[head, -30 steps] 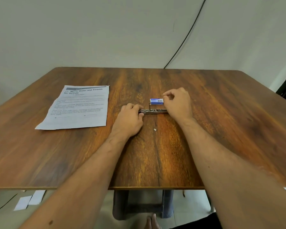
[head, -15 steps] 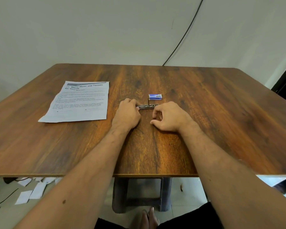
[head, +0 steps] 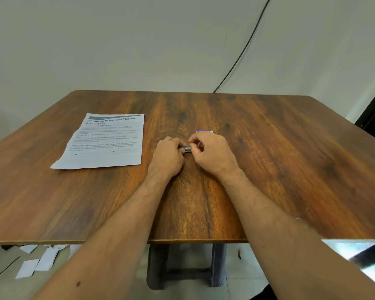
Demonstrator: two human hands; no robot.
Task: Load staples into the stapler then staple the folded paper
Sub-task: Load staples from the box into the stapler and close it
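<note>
Both hands are at the middle of the worktop (head: 268,169), working on the stapler (head: 187,149), of which only a short grey metal section shows between them. The left hand (head: 168,155) is curled over the stapler's left end, fingers clamped on it and pinning it flat to the worktop. The right hand (head: 212,152) has thumb and forefinger pinched together at the stapler's right end; whether they hold a strip of staples cannot be told, as the fingers hide it. The blue staple box (head: 204,131) lies just beyond the right fingers. The printed paper (head: 108,141) lies flat, well to the left of the left fingers, and appears not yet folded. Judgement: the loading step is in hand. To do it well, the left fingers should keep the body from sliding while the right fingers seat the strip squarely in the channel, legs down. A tilted strip would likely jam on closing.
</note>
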